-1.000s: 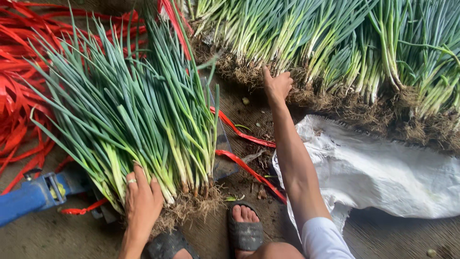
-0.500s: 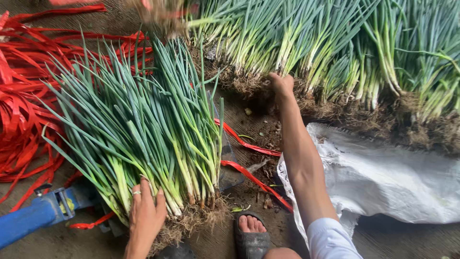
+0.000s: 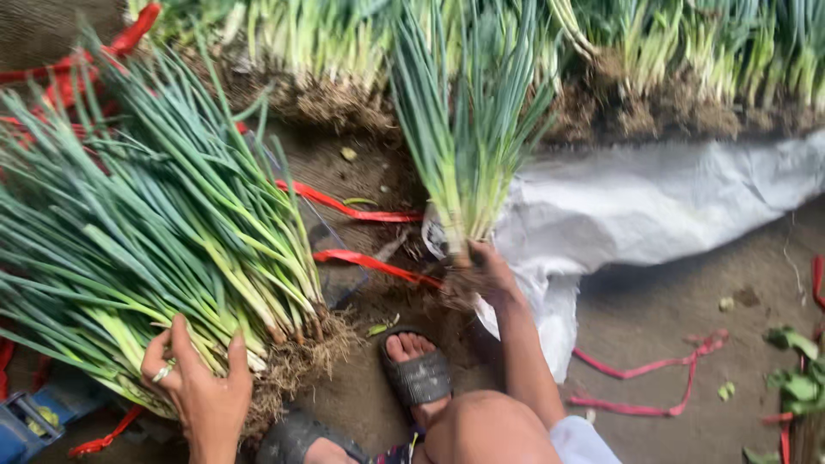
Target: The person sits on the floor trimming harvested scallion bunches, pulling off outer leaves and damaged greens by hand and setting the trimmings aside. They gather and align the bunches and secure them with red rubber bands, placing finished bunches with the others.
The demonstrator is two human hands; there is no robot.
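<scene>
A big bundle of green onions [image 3: 163, 232] lies on the ground at the left, roots towards me. My left hand [image 3: 198, 382], with a ring on one finger, rests on its root end. My right hand [image 3: 481, 275] grips a smaller bunch of green onions [image 3: 468, 129] by its muddy roots, leaves pointing away from me. That bunch hangs between the big bundle and a white sack [image 3: 653, 206]. A long row of green onions [image 3: 670, 60] with earthy roots runs along the top.
Red straps [image 3: 348, 206] lie on the dirt under and beside the big bundle, more red straps [image 3: 653, 378] at the right. My sandalled foot [image 3: 417, 365] is near the bottom centre. A blue object [image 3: 34, 417] sits at the bottom left.
My right hand has come back from the far row, now holding a bunch of green onions. The view has moved closer. My left hand stays on the big bundle.
</scene>
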